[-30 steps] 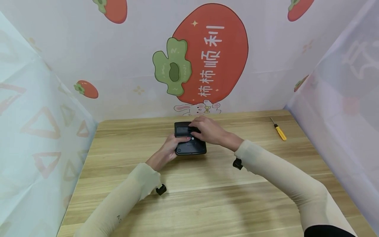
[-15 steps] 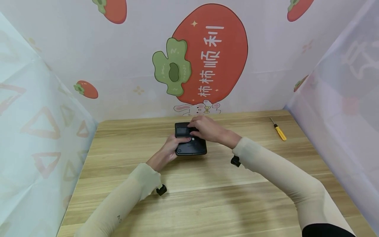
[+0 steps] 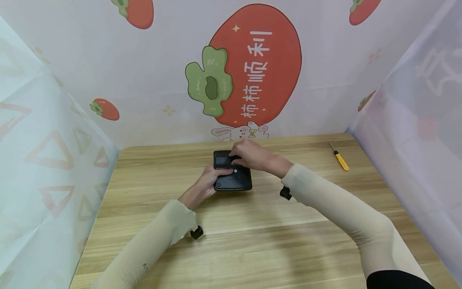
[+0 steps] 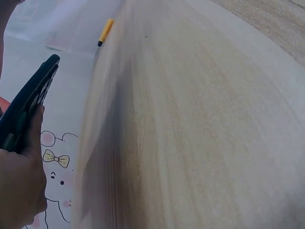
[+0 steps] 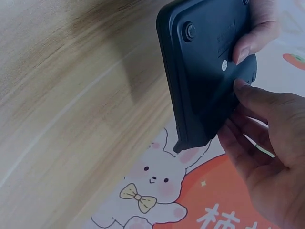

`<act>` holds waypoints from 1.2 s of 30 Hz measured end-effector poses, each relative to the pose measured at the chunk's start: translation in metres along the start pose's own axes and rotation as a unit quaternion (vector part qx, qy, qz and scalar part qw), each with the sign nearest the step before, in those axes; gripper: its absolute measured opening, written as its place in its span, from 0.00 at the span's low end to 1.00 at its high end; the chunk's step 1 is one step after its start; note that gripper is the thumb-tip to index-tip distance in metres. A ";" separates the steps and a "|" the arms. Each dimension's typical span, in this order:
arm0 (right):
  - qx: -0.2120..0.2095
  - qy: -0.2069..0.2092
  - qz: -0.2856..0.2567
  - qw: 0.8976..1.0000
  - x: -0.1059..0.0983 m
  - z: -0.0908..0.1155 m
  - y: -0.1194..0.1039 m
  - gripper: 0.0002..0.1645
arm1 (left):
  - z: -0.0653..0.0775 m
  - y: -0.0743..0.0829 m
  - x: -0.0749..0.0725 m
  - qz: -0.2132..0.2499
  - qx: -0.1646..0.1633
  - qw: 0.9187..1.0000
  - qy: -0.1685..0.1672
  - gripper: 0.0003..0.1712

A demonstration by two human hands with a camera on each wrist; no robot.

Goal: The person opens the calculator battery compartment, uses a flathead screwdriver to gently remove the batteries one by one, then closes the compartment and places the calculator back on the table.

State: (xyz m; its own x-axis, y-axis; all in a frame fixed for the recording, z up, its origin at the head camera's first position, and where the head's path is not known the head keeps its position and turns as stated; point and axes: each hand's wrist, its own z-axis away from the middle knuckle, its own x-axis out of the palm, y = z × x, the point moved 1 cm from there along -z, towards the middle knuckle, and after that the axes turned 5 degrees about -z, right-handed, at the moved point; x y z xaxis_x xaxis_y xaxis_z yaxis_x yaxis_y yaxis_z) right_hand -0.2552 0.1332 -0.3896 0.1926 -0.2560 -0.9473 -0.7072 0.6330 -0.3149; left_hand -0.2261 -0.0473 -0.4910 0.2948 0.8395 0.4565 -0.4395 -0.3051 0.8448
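A black calculator (image 3: 234, 182) is held back side up over the table; its back carries round feet and a small white dot. Keys show along its underside in the left wrist view. My left hand (image 3: 207, 180) grips its left edge, thumb across the back. The right hand (image 3: 250, 155) has curled fingers and thumb on the upper part of the back, beside a rectangular recessed area. Seen from the right wrist, the right thumb (image 5: 257, 98) presses on the back near the edge, the other fingers bent close by. What lies under those fingers is hidden.
A screwdriver (image 3: 341, 161) with a yellow handle lies at the back right of the wooden table (image 3: 252, 249). A printed cloth backdrop (image 3: 151, 80) stands behind the table, and cloth sides rise at left and right.
The right wrist and forearm have shifted slightly left and up. The calculator has moved very slightly down in view; both hands stay on it.
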 end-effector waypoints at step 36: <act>-0.062 -0.051 0.071 0.994 -0.008 -0.008 -0.003 0.11 | 0.002 -0.002 0.002 -0.009 0.000 1.000 0.008 0.35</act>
State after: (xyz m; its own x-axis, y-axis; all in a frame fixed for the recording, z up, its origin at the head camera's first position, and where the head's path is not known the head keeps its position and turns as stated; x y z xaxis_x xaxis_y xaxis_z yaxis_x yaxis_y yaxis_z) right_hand -0.2601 0.1274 -0.3803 0.1479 -0.0911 -0.9848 -0.8099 0.5603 -0.1734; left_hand -0.2228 -0.0458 -0.4914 0.2894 0.8522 0.4359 -0.4345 -0.2888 0.8531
